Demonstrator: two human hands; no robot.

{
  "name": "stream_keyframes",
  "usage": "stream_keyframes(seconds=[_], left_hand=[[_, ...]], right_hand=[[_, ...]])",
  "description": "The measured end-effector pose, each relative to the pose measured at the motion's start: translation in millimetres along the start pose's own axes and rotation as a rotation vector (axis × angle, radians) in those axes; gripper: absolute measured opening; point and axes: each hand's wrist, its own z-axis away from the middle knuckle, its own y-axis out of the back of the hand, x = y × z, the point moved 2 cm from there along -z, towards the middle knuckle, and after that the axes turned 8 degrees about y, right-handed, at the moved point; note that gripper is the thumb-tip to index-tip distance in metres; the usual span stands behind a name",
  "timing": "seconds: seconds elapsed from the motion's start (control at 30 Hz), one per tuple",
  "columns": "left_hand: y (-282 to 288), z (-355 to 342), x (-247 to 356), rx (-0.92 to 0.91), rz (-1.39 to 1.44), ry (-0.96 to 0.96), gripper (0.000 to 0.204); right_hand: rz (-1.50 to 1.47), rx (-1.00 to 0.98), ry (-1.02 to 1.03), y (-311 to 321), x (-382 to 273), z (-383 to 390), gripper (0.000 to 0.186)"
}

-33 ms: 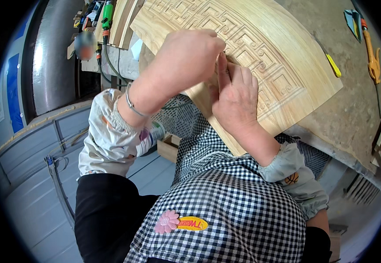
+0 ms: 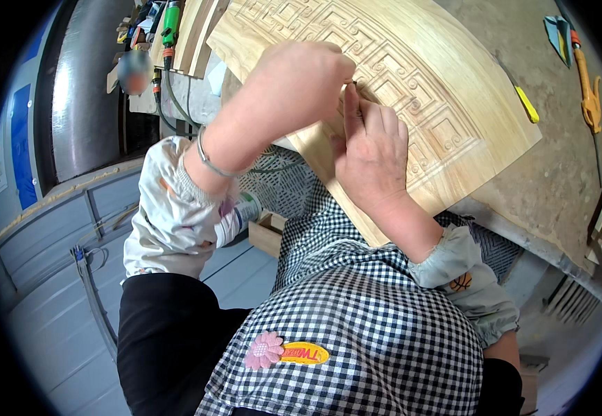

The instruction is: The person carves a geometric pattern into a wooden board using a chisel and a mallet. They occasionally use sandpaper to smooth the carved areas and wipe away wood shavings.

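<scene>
Carved wooden panel (image 2: pixel 477 104) lies on the workbench (image 2: pixel 509 191), near corner over the lap, squared spirals in relief. Left hand (image 2: pixel 299 80): above the panel, fingers curled inward; grasp hidden, cannot tell what, if anything, is held. Right hand (image 2: pixel 372 154): on the panel's near side, thumb extended near the left fingertips, other fingers together along the surface; whether gripping, cannot tell.

Containers: small wooden box (image 2: pixel 265 240), open-topped, below and left of the panel; contents not discernible. Beside it, white-and-green cylinder (image 2: pixel 248 208), partly behind the left sleeve (image 2: pixel 174 208); possibly a container, interior unseen.

Markings: checked apron (image 2: pixel 370 312) bears a yellow oval patch (image 2: pixel 306 353) with red lettering, adjoining a pink flower patch (image 2: pixel 264 350). Basketball motif on the right sleeve (image 2: pixel 477 295).
</scene>
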Motion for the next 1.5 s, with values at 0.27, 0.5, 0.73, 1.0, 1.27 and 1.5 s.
stream_keyframes(seconds=[0.27, 0.5, 0.73, 1.0, 1.27, 1.5], left_hand=[[-5, -14, -41, -0.175, 0.395, 0.145, 0.016], [-55, 59, -31, -0.018, 0.693, 0.542, 0.026], [-69, 90, 14, 0.224, 0.818, 0.632, 0.03], [-75, 90, 27, 0.308, 0.811, 0.656, 0.029], [-55, 76, 43, 0.218, 0.569, 0.677, 0.029], [-84, 82, 32, 0.371, 0.858, 0.652, 0.029]], right_hand=[[0.084, 0.011, 0.025, 6, -5, -5, 0.068], [0.065, 0.016, 0.055, 5, -2, -2, 0.064], [0.001, 0.009, 0.042, 4, 1, -1, 0.056], [0.008, 0.063, 0.072, 3, 2, 1, 0.047], [0.005, 0.066, 0.052, 5, 3, 1, 0.047], [0.024, 0.039, 0.068, 7, -2, -1, 0.05]])
